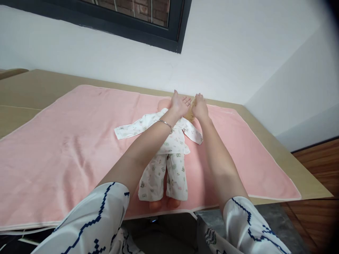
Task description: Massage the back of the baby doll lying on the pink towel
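A baby doll [169,155] in white printed pyjamas lies on its back on a pink blanket [66,148], feet toward me. Both my arms reach over it to its head. My left hand [178,105] rests over the doll's head with fingers stretched out; a thin bracelet sits on that wrist. My right hand [200,107] is beside it, fingers curled down around a small amber-coloured thing [190,114] next to the doll's head; I cannot make out what it is. The doll's face is hidden by my hands.
The blanket covers a tan table [296,165] set against a white wall. A dark-framed window [148,24] is above. Wooden floor [315,218] shows at the right, past the table's edge.
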The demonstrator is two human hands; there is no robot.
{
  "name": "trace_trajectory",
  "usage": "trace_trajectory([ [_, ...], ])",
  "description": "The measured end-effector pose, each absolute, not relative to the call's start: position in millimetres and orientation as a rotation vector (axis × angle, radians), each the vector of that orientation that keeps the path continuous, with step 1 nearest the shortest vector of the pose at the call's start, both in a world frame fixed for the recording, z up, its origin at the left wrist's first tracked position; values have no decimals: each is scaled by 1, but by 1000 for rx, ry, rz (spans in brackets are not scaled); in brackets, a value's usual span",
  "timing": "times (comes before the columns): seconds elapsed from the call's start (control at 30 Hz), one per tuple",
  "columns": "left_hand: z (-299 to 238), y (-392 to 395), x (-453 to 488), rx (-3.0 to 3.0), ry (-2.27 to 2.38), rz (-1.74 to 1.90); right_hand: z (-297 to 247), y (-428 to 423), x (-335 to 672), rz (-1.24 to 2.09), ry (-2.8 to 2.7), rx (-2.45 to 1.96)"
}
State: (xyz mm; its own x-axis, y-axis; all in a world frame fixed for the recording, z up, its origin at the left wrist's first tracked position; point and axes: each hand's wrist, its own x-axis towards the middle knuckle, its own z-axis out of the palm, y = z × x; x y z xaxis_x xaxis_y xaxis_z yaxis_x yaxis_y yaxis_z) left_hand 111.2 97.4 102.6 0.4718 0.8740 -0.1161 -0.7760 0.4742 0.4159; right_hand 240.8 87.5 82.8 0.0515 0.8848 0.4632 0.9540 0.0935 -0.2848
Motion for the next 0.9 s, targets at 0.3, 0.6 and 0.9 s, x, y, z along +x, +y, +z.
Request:
trace_trajectory([
  [0.3, 103, 73, 104, 220, 334, 987, 81, 80, 238, -92, -1679, -1774],
  [0.6, 130, -19, 36, 355, 327, 922, 109, 21, 157, 160, -1745, -1381],
  [0.9, 159, -58, -30, 585, 448, 1054, 106, -83, 62, 65, -2150, -1218],
])
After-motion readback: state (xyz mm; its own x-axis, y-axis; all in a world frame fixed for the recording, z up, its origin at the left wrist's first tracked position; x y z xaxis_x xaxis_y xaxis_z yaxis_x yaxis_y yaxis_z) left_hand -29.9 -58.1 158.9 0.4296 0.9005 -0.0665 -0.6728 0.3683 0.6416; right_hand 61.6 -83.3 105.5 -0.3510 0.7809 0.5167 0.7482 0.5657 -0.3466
